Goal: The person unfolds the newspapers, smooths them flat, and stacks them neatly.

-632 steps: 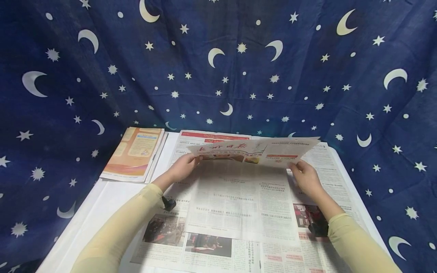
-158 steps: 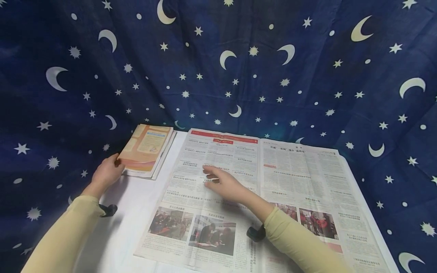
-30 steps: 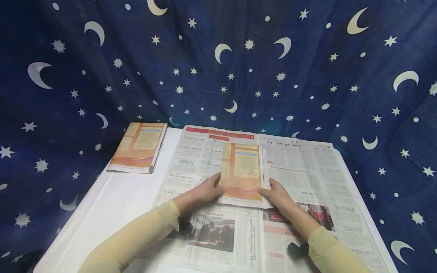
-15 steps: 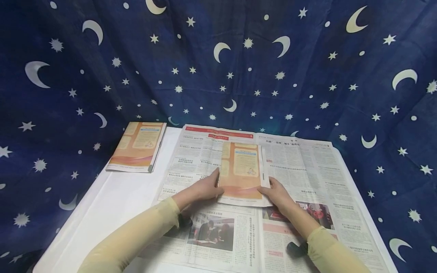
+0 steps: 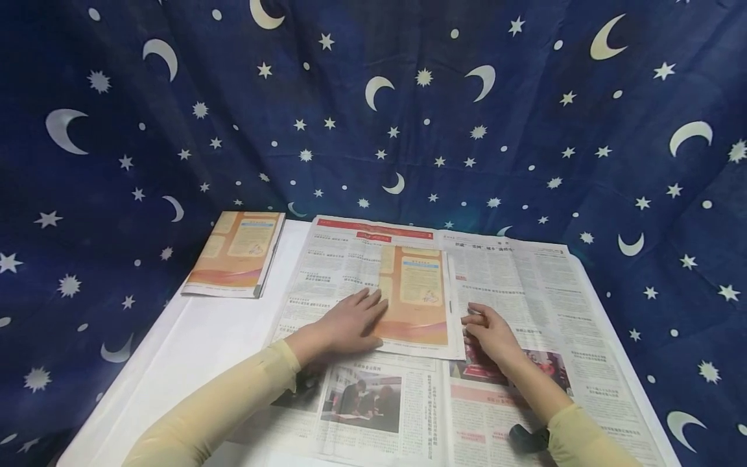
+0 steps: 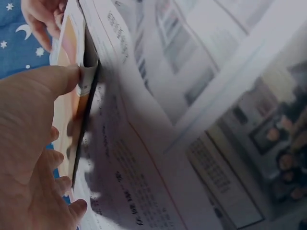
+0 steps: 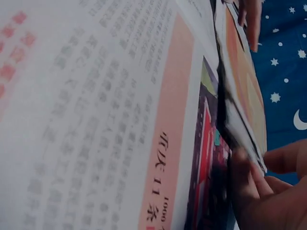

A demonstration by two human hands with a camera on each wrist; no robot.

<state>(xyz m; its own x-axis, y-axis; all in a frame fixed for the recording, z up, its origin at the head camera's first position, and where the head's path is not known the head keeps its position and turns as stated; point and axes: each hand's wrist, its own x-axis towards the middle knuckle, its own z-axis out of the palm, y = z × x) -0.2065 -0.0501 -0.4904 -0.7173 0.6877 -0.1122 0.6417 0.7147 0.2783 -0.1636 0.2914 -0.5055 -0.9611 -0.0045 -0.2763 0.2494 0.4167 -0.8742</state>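
Observation:
A folded newspaper (image 5: pixel 417 298) with an orange printed page lies on the spread-out newspaper (image 5: pixel 496 272), across its centre fold. At its left edge rests my left hand (image 5: pixel 349 323), the fingers extended onto the orange page and the thumb by the near left corner. The left wrist view shows that thumb against the folded layers (image 6: pixel 88 74). My right hand (image 5: pixel 493 334) is just beside the right edge, its fingers loosely bent. From the right wrist view, its fingertips are right at the corner of the folded newspaper (image 7: pixel 242 91).
Another folded stack with the same orange page (image 5: pixel 236 256) lies at the back left of the white table (image 5: pixel 198 344). A dark blue cloth (image 5: pixel 373 117) with moons and stars hangs behind and at both sides. Black wrist mounts (image 5: pixel 528 439) sit under my sleeves.
Earlier I held a newspaper sheet up, then reached to the left stack. The folded newspaper came onto the spread. Just now my right hand let go of its right edge; my left fingers flattened onto it.

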